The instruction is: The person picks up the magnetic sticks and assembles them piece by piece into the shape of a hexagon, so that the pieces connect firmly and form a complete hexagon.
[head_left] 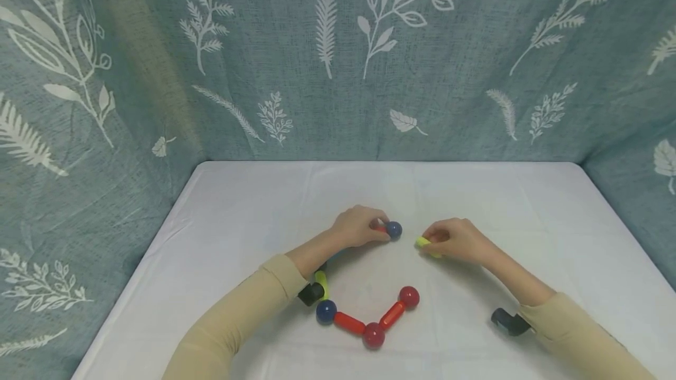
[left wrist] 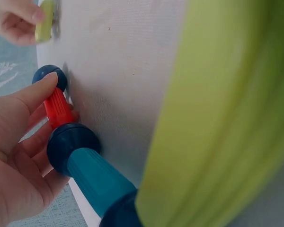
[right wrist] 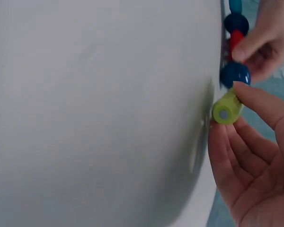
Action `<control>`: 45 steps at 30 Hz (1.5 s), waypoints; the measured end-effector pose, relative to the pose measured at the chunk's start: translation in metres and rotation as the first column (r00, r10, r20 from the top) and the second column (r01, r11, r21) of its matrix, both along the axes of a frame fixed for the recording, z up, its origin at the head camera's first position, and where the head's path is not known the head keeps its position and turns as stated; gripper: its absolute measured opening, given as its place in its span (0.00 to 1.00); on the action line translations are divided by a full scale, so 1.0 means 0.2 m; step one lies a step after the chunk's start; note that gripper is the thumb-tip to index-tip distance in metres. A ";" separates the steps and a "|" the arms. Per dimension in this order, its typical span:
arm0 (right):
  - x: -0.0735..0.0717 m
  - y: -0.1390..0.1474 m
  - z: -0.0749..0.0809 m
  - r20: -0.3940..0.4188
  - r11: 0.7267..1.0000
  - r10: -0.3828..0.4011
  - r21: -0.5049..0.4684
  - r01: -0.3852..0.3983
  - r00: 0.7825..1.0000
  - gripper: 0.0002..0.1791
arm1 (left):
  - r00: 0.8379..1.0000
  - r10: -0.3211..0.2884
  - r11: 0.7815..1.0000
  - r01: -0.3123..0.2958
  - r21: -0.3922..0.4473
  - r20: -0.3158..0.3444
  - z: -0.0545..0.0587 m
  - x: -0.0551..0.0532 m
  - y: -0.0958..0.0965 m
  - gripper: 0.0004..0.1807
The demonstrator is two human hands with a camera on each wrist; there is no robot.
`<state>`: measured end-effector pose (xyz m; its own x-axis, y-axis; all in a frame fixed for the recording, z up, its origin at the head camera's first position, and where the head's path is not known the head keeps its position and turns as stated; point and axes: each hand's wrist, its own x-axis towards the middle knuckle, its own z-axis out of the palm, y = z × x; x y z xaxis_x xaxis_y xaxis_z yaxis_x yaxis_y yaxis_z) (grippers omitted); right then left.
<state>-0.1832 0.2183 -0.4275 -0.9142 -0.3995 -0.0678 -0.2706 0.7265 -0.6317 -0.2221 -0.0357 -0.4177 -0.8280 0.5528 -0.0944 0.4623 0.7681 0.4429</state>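
My left hand [head_left: 359, 226] grips a red magnetic rod [left wrist: 59, 108], its thumb reaching onto the blue ball [head_left: 394, 230] at the rod's far end. Another blue ball [left wrist: 73, 144] joins that rod to a teal rod [left wrist: 102, 177], part of a chain running back under the left forearm. Between thumb and fingers, my right hand [head_left: 460, 241] pinches a yellow-green rod [right wrist: 227, 109] with a silvery disc on its end. In the head view a short gap separates this rod from the blue ball at the left hand.
Nearer the front, the chain has a yellow-green rod [head_left: 321, 284], a blue ball [head_left: 326, 312], a red rod [head_left: 350, 322], a red ball [head_left: 374, 336], another red rod [head_left: 392, 315] and an end red ball [head_left: 409, 297]. A leaf-patterned curtain [head_left: 348, 104] hangs behind the white table [head_left: 253, 204].
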 end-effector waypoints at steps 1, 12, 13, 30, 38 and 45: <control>-0.01 -0.02 0.00 0.017 1.000 -0.010 -0.011 0.010 1.000 0.15 | 1.000 -0.002 1.000 0.002 0.003 -0.002 0.00 0.00 0.00 0.19; -0.02 -0.18 -0.01 0.094 0.994 -0.083 -0.056 0.088 0.992 0.16 | 1.000 -0.001 1.000 0.001 0.004 0.003 -0.01 -0.01 0.01 0.19; -0.02 -0.18 -0.01 0.097 0.994 -0.087 -0.059 0.093 0.992 0.16 | 1.000 0.002 1.000 -0.002 0.000 0.006 -0.01 -0.01 0.01 0.19; -0.07 -0.23 -0.02 -0.036 0.997 0.016 -0.079 -0.019 0.999 0.23 | 0.990 -0.115 0.992 0.118 -0.036 0.078 0.10 0.36 0.07 0.25; -0.11 -0.26 -0.05 -0.095 0.990 0.097 -0.094 -0.106 0.991 0.19 | 0.961 -0.259 0.927 0.275 -0.256 0.096 0.05 0.52 0.11 0.30; -0.11 -0.21 -0.04 -0.089 0.998 -0.046 -0.035 0.043 0.995 0.17 | 0.948 -0.314 0.906 0.314 -0.285 0.045 0.04 0.51 0.10 0.25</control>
